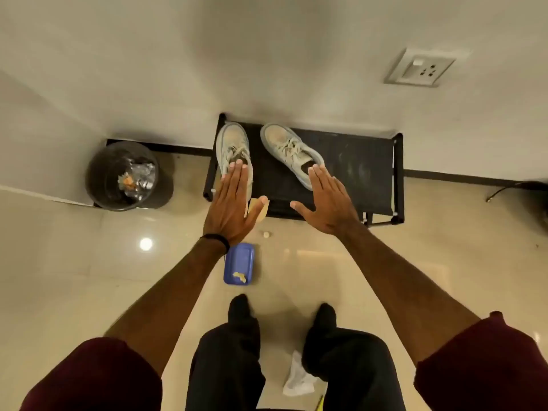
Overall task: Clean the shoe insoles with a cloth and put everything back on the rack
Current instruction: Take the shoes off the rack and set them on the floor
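I see both hands stretched flat over the black rack (355, 164), holding nothing: the left hand (229, 207) has straight fingers pressed together, tips over the heel of the left shoe (232, 146), and the right hand (324, 200) has fingers straight with the thumb spread, tips at the heel of the right shoe (289, 151). Both shoes sit on the rack's top toward its left end, toes to the wall, the right one angled. On the floor in front of the rack: a blue tray (239, 264), a white cloth (296, 378) between my legs; left of the rack, a black bin (123, 175).
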